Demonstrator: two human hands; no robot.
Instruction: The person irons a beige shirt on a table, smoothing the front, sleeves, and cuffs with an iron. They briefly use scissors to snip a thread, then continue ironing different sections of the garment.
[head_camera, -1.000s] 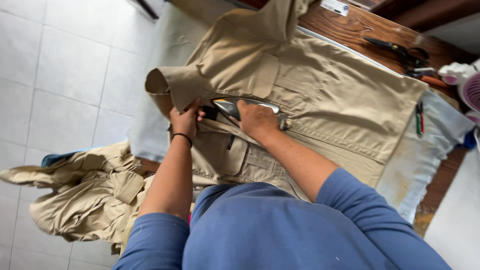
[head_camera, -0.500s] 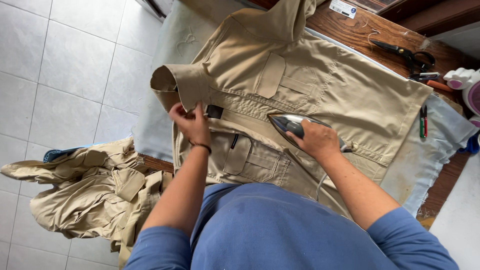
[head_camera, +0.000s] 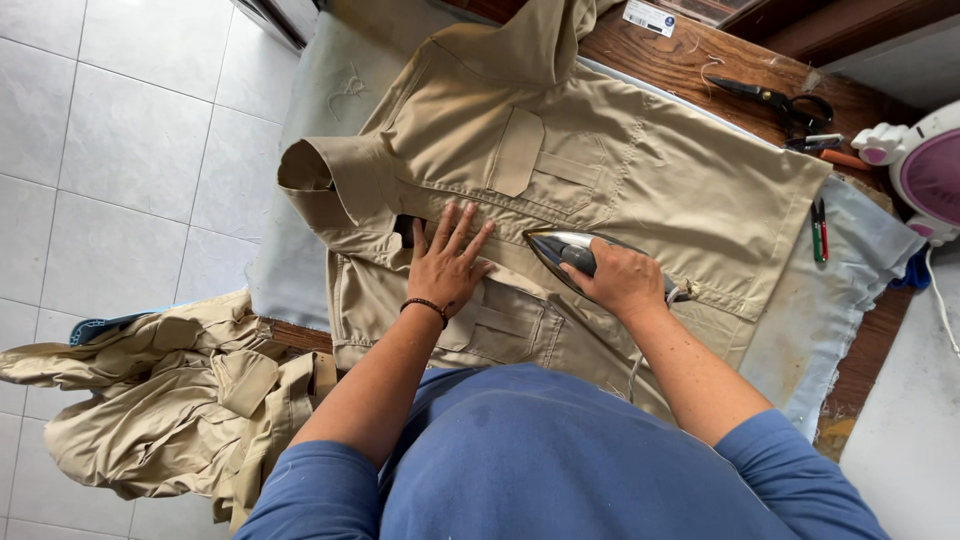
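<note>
A khaki shirt with flap pockets lies spread on a grey padded cloth over a wooden table. My left hand rests flat, fingers apart, on the shirt's front placket near the collar. My right hand grips the handle of a shiny metal iron, whose tip points left toward my left hand. The iron sits on the shirt front just below the chest pocket.
Black scissors lie on the wooden table at the back right. Red and green pens lie right of the shirt. A white and purple appliance stands at the far right. A pile of khaki garments hangs at lower left above the tiled floor.
The iron moved right from near the collar, then back left a little. My left hand let go of the collar edge and now lies flat on the placket.
</note>
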